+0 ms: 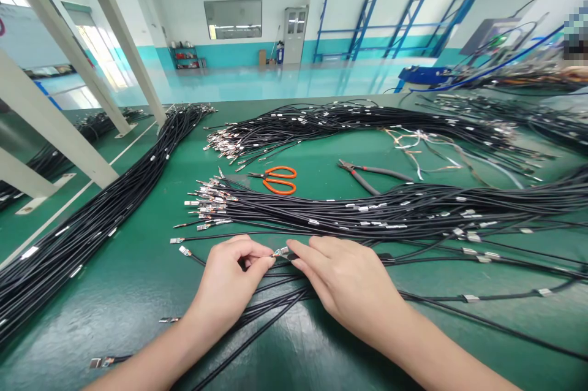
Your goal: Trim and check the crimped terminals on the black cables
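White labels point(315, 222) on black cables point(340, 211)

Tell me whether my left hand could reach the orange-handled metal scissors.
Probably; nothing covers the scissors, but your left hand is holding a silver connector and would cross the bundle of black cables between.

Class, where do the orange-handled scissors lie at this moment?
In the head view, the orange-handled scissors lie just left of centre on the green tabletop, with the grey-handled pliers to their right.
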`<state>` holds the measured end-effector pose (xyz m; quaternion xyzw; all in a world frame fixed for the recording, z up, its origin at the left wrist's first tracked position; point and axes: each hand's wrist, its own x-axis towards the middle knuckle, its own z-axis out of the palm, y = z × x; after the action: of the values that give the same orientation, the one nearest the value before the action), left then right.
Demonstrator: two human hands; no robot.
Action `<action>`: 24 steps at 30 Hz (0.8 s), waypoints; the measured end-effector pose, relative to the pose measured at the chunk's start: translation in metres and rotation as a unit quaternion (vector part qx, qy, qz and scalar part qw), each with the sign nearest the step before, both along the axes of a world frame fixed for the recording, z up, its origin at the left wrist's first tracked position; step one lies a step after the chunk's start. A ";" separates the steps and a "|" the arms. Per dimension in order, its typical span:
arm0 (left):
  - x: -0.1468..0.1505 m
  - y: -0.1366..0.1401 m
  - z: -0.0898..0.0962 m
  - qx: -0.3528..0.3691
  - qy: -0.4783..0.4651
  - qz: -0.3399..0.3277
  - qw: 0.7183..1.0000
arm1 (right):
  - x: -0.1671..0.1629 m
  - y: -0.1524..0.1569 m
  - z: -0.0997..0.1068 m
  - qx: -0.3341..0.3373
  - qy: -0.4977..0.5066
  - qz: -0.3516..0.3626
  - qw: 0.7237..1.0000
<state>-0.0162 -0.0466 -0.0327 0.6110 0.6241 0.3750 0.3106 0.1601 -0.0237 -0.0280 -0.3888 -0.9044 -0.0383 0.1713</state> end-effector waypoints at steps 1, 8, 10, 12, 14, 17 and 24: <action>0.000 0.000 0.000 0.001 0.001 -0.001 1.000 | -0.001 0.000 0.000 -0.003 -0.002 -0.002 1.000; 0.001 -0.001 -0.001 0.012 0.001 -0.002 1.000 | -0.004 -0.001 0.002 -0.015 -0.009 -0.015 1.000; 0.001 -0.002 0.000 0.015 0.002 -0.004 1.000 | -0.003 -0.001 0.002 -0.019 -0.009 -0.018 1.000; 0.001 -0.002 0.000 0.016 0.003 -0.004 1.000 | -0.003 -0.001 0.002 -0.024 -0.011 -0.021 0.999; 0.001 -0.002 0.000 0.018 0.006 -0.005 1.000 | -0.003 0.000 0.002 -0.027 -0.012 -0.023 0.999; 0.002 -0.001 -0.001 0.022 0.017 -0.008 1.000 | -0.003 -0.001 0.002 -0.029 -0.012 -0.027 0.999; 0.003 -0.003 -0.004 0.039 0.052 -0.018 0.998 | -0.003 -0.004 0.005 -0.034 -0.016 -0.028 0.999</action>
<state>-0.0133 -0.0499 -0.0365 0.6528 0.6130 0.3609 0.2605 0.1567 -0.0273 -0.0226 -0.4194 -0.8964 -0.0182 0.1424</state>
